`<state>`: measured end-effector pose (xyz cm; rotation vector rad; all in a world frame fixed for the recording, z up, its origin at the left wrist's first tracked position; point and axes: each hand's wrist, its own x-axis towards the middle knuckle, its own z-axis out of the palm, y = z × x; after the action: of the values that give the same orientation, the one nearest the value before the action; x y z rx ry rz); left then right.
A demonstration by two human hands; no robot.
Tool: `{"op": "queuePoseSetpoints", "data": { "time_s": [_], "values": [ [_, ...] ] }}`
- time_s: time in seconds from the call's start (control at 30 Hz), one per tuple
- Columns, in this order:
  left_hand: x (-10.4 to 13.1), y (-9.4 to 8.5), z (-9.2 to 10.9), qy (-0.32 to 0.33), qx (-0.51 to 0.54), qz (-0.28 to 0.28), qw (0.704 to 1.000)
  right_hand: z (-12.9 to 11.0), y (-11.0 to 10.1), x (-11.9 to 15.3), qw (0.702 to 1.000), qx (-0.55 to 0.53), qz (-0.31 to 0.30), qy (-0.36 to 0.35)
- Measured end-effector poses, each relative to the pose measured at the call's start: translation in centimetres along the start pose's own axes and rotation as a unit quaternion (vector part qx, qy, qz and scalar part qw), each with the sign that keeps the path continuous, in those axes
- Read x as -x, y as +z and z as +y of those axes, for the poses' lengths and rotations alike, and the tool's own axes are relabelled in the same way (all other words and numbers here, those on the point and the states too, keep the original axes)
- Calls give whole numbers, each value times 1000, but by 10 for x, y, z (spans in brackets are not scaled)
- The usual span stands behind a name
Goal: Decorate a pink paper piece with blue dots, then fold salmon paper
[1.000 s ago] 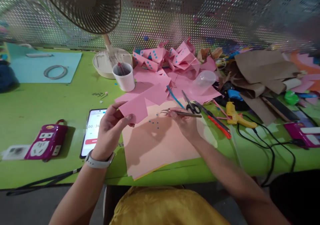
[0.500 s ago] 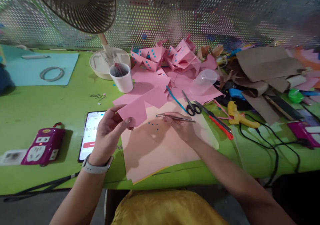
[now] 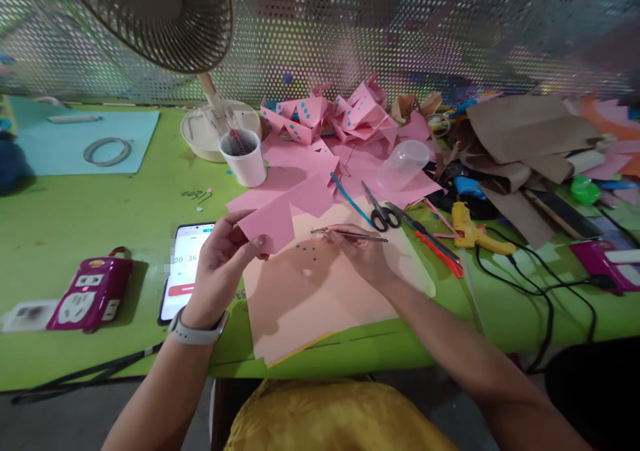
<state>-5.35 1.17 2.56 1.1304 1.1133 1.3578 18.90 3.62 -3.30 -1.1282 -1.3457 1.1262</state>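
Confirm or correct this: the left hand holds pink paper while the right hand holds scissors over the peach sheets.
Wrong tool: the head view shows the right hand holding tweezers over the peach sheets. The left hand does hold pink paper.

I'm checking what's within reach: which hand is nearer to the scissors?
Right. The right hand, holding tweezers, is just on the near side of the scissors, slightly left. The left hand, gripping pink paper, is well off to their left.

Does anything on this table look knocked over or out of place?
The clear plastic cup on the pink paper looks overturned, whereas the white cup stands upright. I cannot tell whether it lies sideways or upside down.
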Motion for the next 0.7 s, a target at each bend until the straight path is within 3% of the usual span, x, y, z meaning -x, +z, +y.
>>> {"op": "queuePoseSetpoints", "data": {
  "time_s": [0.43,0.7],
  "values": [
    [-1,1,-1,-6,-1,-10,1000,-5,1,-2,1000,6,-3,-1],
    [-1,3,-2,-11,-4,-16,1000,-6,0,-6,995,-70,24,60]
  ]
}}
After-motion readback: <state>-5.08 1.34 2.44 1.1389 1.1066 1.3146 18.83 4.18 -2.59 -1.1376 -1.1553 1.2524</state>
